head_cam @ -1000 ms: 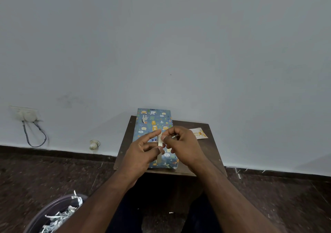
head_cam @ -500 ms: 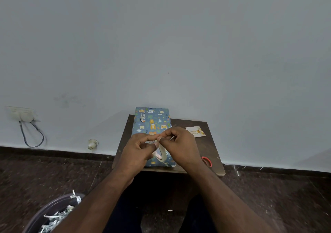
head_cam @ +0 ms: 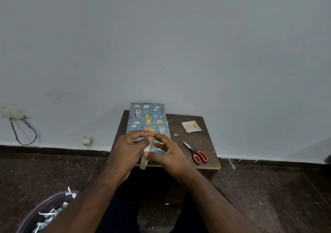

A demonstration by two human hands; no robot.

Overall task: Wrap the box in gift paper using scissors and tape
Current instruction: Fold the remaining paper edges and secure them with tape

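The box (head_cam: 147, 121) is seen lying lengthwise on the left part of a small dark table (head_cam: 207, 143), its far end reaching past the table's far edge toward the wall, and every face that shows is already covered in blue gift paper printed with animals; its near end is hidden behind the hands, so whether that end is folded and sealed cannot be told. The covering is judged to be largely done, with taping of a seam or end apparently what is left. A roll of tape (head_cam: 145, 155) is held edge-on just above the near end of the box. It is gripped by the left hand (head_cam: 128, 151), whose fingers are curled round its left side with the thumb near the top of the roll. The right hand (head_cam: 170, 155) is held against the roll from the right: its thumb is pressed on the rim, while the fingers (head_cam: 162, 137) are bent loosely and spread a little, as though the loose end of the tape is being sought; no free strip can be made out. The scissors (head_cam: 196, 152), with red handles, are left untouched on the table to the right, well apart from the hands. A small birthday card (head_cam: 191, 126) lies farther right and back.
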